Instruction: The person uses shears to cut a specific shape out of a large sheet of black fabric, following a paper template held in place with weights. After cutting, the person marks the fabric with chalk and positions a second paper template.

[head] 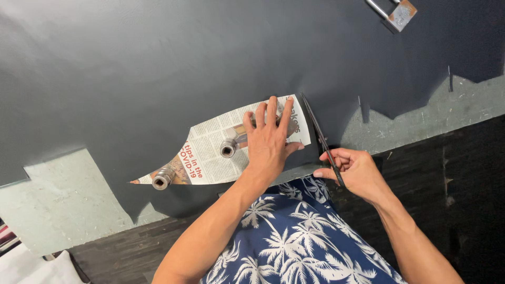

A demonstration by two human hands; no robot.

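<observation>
On the table, your left hand lies flat on the newspaper pattern, fingers spread apart, pressing it onto the big dark sheet. Two small metal cylinder weights sit on the paper too, one mid-pattern, one near its pointed left tip. Your right hand has its fingers closed round the handles of the scissors, blades hard against the pattern's right edge. That's where the cut looks to stand: the near and right margins of the sheet already show jagged cut-outs, while the pattern's top curve still sits on uncut material. The scissors point up and slightly left, away from you; the pattern runs long from lower left to upper right.
</observation>
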